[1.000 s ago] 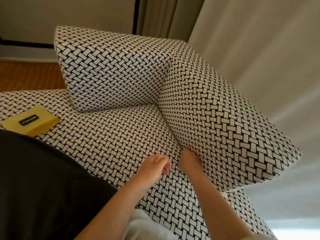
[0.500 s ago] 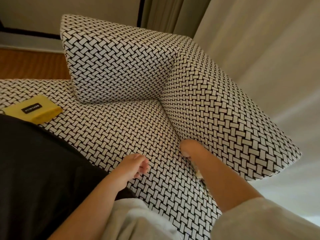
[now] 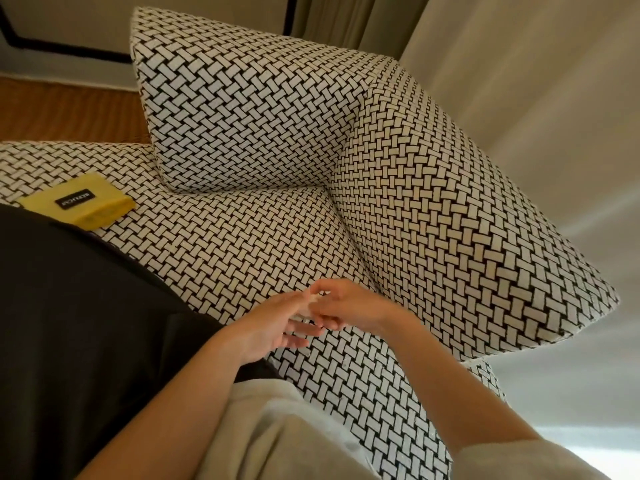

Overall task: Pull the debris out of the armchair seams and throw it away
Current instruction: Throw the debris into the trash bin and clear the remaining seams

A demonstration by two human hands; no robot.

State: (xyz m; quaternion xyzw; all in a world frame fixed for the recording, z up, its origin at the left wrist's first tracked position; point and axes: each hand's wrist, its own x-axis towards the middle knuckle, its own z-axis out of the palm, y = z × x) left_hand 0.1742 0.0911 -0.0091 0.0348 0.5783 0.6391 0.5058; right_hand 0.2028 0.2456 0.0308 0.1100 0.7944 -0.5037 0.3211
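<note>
A person's two bare hands meet just above the seat of a black-and-white basket-weave upholstered armchair (image 3: 242,237). The right hand (image 3: 349,306) pinches a small pale scrap of debris (image 3: 314,299) between thumb and fingertips, and presses it against the outstretched, loosely spread fingers of the left hand (image 3: 273,323), which is not closed on anything. The seam (image 3: 349,244) where the seat meets the side cushion lies just beyond the hands. A flat yellow packet with a black label (image 3: 85,202) rests on the seat well to the left. The scrap looks tiny and light, so it could likely slip during the handover, drop onto the busy pattern and be hard to spot, or roll back into the seam.
</note>
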